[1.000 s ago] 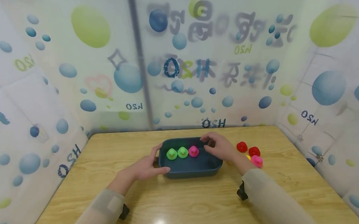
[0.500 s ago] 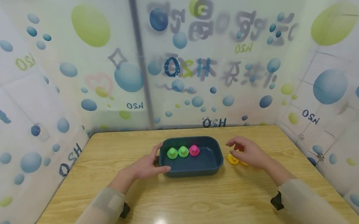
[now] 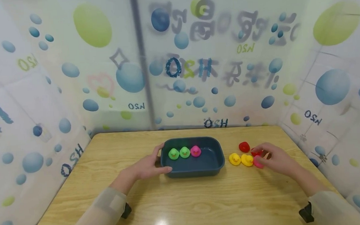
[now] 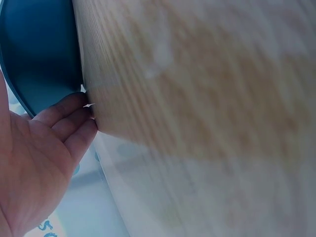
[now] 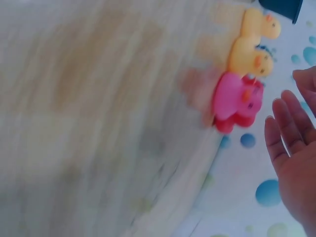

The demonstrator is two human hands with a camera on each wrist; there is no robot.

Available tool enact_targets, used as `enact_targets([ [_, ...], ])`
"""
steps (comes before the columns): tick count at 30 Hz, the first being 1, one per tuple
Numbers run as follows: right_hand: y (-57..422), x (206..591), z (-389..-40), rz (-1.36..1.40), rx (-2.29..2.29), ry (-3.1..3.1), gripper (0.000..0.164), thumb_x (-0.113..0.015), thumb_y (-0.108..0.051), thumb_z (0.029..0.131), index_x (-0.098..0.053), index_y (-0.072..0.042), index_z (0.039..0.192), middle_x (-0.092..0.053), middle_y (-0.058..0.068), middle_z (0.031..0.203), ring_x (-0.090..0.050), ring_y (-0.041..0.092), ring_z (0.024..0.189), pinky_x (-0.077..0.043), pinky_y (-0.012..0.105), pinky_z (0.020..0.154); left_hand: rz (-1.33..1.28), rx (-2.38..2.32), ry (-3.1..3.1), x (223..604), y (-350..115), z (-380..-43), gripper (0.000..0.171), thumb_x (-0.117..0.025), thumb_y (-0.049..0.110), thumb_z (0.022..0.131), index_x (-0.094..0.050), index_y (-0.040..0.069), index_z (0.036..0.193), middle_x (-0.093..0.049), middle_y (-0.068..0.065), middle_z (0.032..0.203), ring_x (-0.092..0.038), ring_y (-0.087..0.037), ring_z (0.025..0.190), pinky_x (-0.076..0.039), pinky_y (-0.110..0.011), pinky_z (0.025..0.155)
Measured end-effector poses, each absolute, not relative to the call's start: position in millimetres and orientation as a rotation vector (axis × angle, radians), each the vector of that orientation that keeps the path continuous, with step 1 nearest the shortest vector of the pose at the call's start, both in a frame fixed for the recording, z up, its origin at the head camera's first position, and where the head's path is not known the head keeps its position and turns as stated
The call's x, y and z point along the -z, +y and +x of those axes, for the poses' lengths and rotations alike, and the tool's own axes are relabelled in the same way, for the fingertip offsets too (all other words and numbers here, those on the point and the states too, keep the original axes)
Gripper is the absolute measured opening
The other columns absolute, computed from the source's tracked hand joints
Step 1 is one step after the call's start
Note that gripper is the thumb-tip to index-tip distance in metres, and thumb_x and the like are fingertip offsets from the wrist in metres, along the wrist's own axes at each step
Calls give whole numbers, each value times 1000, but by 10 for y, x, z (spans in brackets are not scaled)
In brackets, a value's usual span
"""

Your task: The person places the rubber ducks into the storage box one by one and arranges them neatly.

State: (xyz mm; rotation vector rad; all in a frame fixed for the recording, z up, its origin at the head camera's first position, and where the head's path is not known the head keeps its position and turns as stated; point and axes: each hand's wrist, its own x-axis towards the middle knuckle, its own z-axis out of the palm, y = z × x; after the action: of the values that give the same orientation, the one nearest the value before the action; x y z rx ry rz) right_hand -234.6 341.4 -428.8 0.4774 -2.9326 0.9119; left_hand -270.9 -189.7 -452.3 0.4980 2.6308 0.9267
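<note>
A dark blue rectangular tub (image 3: 190,174) stands on the table with two green rubber ducks (image 3: 174,154) and a pink rubber duck (image 3: 195,151) in a row inside. My left hand (image 3: 144,167) holds the tub's left end, thumb over the front corner and index finger at the back corner. In the left wrist view its other fingers (image 4: 69,106) lie against the tub's outer wall. My right hand (image 3: 277,160) hovers over another pink duck (image 3: 257,161), partly covering it. The right wrist view shows its fingers (image 5: 286,123) parted, apart from this duck.
Two yellow ducks (image 3: 247,160) sit between the tub and the right hand. One red duck (image 3: 244,147) lies behind them; another red duck (image 3: 255,151) is partly hidden by the right fingers. Printed curtains (image 3: 180,109) border the wooden table (image 3: 188,204) at back and sides.
My right hand has moved right, from over the tub's right end, past the yellow ducks, to the pink duck outside. The left hand stays at the tub.
</note>
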Motion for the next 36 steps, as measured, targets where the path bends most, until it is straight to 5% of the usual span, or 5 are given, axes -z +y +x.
enact_targets([
  [15, 3741, 4431, -2332, 371, -972, -3170, 40, -79, -14, 100, -64, -5, 136, -70, 15, 134, -69, 24, 108, -64, 41, 90, 486, -938, 2620, 4519, -1892, -2682, 116, -75, 70, 95, -4, 27, 177, -53, -28, 164, -50, -48, 154, -37, -66, 128],
  [36, 3722, 4419, -2254, 335, -985, -3168, 32, -89, -19, 93, -68, -12, 115, -71, 2, 110, -65, 19, 98, -59, 23, 79, 482, -936, 2622, 4554, -1903, -2721, 115, -74, 70, 95, -4, 30, 177, -54, -26, 164, -51, -47, 153, -38, -67, 127],
])
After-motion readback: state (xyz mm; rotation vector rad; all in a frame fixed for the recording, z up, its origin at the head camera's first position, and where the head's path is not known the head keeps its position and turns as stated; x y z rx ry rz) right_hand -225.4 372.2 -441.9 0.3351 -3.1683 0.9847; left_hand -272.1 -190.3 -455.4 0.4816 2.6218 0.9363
